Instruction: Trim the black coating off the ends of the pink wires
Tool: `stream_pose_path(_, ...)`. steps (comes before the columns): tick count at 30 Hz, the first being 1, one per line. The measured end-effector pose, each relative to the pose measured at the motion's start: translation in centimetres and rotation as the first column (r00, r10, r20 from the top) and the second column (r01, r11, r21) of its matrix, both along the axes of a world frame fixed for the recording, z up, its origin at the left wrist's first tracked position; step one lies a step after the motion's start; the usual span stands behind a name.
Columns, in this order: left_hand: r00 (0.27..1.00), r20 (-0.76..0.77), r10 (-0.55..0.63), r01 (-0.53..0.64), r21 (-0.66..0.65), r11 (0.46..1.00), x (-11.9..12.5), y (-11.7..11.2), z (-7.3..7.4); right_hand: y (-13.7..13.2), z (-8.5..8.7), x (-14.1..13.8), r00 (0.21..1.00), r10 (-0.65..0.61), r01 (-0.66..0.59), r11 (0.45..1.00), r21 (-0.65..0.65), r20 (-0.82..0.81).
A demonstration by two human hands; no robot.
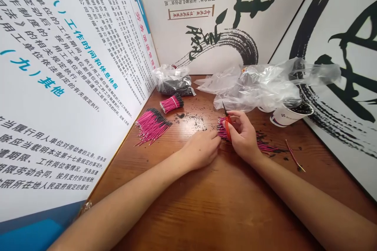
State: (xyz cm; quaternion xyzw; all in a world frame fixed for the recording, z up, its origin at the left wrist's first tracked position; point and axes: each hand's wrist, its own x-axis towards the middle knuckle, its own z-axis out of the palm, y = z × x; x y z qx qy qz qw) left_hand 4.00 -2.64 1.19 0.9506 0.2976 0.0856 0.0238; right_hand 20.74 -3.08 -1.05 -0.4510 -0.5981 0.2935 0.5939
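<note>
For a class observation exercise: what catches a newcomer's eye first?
Pink wires with black ends pile on the wooden table left of centre, a bundled batch behind them. At centre, the right hand holds red-handled scissors over more wires, beside the left hand. Crumpled clear plastic bags lie along the back.

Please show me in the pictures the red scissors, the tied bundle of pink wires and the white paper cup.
red scissors (227, 131): head view, on the red handle.
tied bundle of pink wires (171, 104): head view, on the bundle's middle.
white paper cup (285, 117): head view, on the outer wall.
</note>
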Motion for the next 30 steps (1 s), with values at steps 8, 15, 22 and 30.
stream_pose_path(8,0.994,0.109,-0.03,0.029,0.009,1.0,-0.9,0.1,-0.4,0.0,-0.2,-0.1,0.999,0.015,-0.015,1.0,-0.008,0.041)
stream_pose_path(15,0.989,0.133,-0.062,0.052,0.078,0.996,0.7,-0.8,-2.0,-0.1,-0.3,-0.1,0.998,0.028,-0.027,1.0,-0.012,0.051)
stream_pose_path(22,0.945,0.288,0.152,-0.164,0.019,0.986,-1.0,0.1,-1.4,-0.3,-0.1,-0.1,0.984,0.019,-0.021,1.0,0.01,0.177)
stream_pose_path(30,0.6,0.707,0.375,-0.162,-0.352,0.922,-2.8,2.1,-1.2,-1.1,0.1,-0.3,0.867,0.098,-0.126,0.992,0.025,0.488)
